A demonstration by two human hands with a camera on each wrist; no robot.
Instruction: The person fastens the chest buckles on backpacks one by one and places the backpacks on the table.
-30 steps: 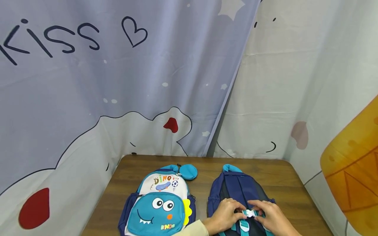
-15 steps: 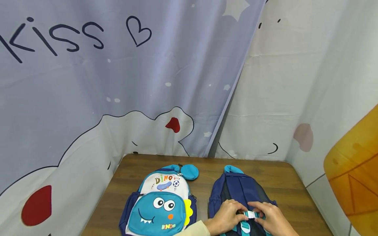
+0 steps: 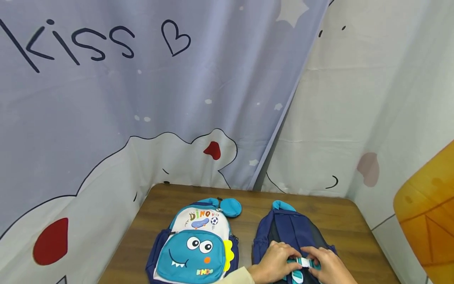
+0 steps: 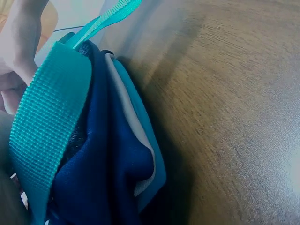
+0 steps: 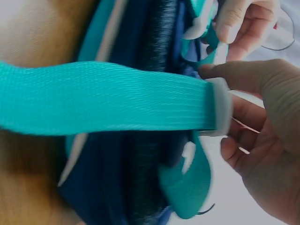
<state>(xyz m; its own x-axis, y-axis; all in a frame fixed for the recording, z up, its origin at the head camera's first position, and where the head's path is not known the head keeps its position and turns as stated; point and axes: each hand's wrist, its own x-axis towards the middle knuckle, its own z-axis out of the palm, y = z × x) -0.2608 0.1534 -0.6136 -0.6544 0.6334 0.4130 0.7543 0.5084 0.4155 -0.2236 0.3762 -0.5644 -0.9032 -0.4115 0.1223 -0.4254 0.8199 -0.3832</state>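
Navy backpack (image 3: 294, 228): the landmark, lying straps-up on the wooden surface (image 3: 361, 244).
White buckle (image 3: 303, 262): over the lower part of the navy backpack, between the two hands; whether its halves are fully locked cannot be told.
Left hand (image 3: 274, 262): thumb and fingers pinching the buckle's left end above the navy backpack.
Right hand (image 3: 328, 264): thumb and fingers pinching the opposite end, also above the navy backpack.
Buckle risk: if the ends tilt out of line, the halves would likely jam or pop apart; fingertips this close could also get nipped.
Teal webbing (image 5: 108, 98): slack across the side of the navy backpack; it could twist or tug the buckle askew.
Strap adjuster (image 3: 297, 277): on the navy backpack, just below the buckle; a stray finger might catch it.
Dinosaur backpack (image 3: 193, 252): left of the navy backpack, apart from it; the left sleeve (image 3: 235, 276) might nudge it.
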